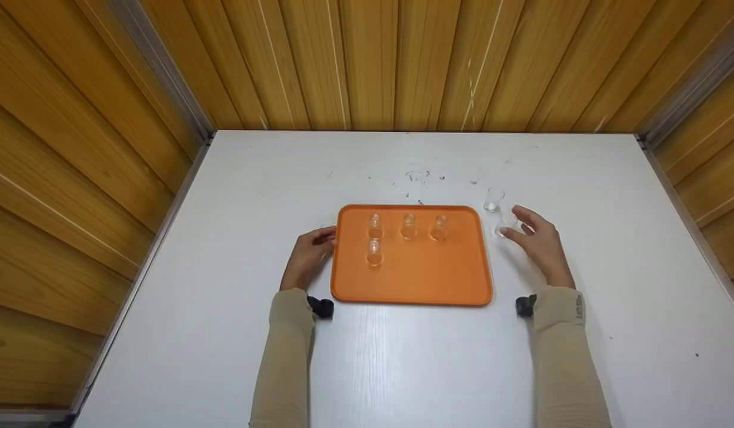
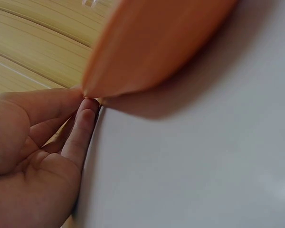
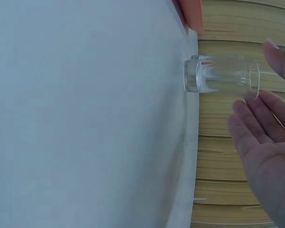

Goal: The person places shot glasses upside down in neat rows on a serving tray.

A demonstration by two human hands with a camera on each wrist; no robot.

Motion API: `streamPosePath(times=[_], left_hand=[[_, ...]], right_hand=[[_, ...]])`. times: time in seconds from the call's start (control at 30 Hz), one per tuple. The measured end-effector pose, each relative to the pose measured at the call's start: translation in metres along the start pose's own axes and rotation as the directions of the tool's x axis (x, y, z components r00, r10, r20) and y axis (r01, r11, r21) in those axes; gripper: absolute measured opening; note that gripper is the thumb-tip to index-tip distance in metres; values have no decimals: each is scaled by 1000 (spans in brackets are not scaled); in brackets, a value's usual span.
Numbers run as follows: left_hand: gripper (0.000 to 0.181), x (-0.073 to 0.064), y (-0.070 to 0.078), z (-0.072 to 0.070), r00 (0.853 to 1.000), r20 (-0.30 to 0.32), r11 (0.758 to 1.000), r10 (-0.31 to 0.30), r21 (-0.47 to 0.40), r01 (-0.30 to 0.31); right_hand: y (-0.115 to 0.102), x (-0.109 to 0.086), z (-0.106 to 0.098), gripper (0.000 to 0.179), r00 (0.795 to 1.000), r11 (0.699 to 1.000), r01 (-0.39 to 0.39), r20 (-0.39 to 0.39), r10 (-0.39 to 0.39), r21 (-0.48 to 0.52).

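Note:
In the head view, my left hand is at the left rim of an orange tray. In the left wrist view, its fingertips pinch the tray's edge. Several clear drinking glasses stand on the tray, seemingly upside down. On the table right of the tray, my right hand surrounds an upright glass near its mouth. Its fingers touch or nearly touch the rim, while the thumb stands apart from the glass. A second upright glass is just behind that one.
The white table carries the tray and glasses, with dark marks behind the tray. Yellow wood-panelled walls enclose the back and sides. Each wrist wears a black device.

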State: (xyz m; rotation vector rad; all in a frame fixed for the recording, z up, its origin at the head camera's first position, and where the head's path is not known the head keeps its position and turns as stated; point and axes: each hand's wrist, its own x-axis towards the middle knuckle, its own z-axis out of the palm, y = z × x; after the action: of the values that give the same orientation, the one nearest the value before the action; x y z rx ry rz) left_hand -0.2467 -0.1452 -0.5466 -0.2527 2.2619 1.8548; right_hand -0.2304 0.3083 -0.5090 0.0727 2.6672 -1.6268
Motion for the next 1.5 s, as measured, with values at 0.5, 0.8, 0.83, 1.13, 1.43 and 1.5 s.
streamPosePath(times=[0.5,0.8,0.83,1.13,1.43,1.5], left_hand=[[33,-1,1,-1,1000,-6,1000,-18,5,18],[35,-2,1,0,1000,-2,1000,-2,10,2],[34,-2,1,0,1000,-3,1000,-4,13,4],[34,0,2,1,999,-14,999,-40,0,40],[34,-3,5,0,1000,-2,1000,-19,-3,19],[34,-3,5,0,1000,1,1000,-11,-6,11]], right_hand=[[8,11,-4,71,983,989,-130,120,137,-68],[11,15,-1,60,972,978,-175,138,190,-111],[11,16,-1,60,973,978,-171,138,187,-119],[12,15,-1,54,977,976,-144,136,167,-164],[13,15,-1,51,976,973,-131,147,160,-191],[13,15,-1,51,977,973,-129,146,158,-193]])
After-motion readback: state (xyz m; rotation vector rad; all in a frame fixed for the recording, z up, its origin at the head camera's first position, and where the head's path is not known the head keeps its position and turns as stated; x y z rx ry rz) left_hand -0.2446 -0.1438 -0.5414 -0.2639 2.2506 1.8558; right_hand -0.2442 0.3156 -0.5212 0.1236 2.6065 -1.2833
